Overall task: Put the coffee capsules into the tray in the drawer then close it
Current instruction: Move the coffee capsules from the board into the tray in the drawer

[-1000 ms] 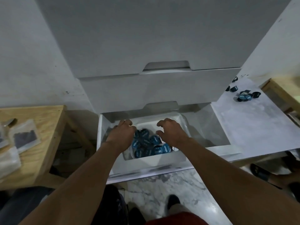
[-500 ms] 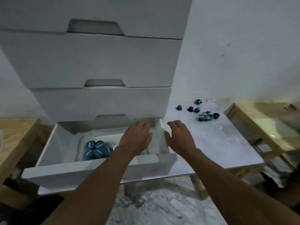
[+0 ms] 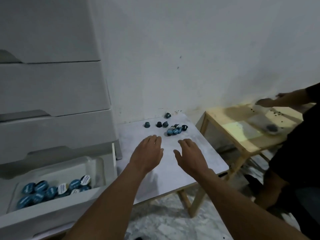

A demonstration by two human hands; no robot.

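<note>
To the left of the grey table (image 3: 173,174) stands a pale drawer cabinet (image 3: 52,87). Its bottom drawer (image 3: 52,220) is pulled out, level with the table's left edge. Inside the drawer sits a white tray (image 3: 94,164), and in it lies a heap of blue-lidded coffee capsules (image 3: 52,188), most lid-up (a couple show white lids with print too small to read).

Over the middle of the table, the left hand (image 3: 147,153) is palm down with straight fingers. It holds nothing, and whether it touches the tabletop cannot be told. Just to its right, the right hand (image 3: 190,156) is also palm down, its fingers loosely spread and empty.

Beyond both hands, near the table's far edge by the wall, lie the loose capsules (image 3: 174,130). A tight blue cluster is ahead of the right hand, three dark ones are in a row to the cluster's left, and one more is close to the wall.

Right of the table and apart from it stands a wooden table (image 3: 230,135) with small dark bits scattered on it. A second person (image 3: 294,153) in dark clothes reaches a hand (image 3: 266,102) over a pale, blurred thing there.
</note>
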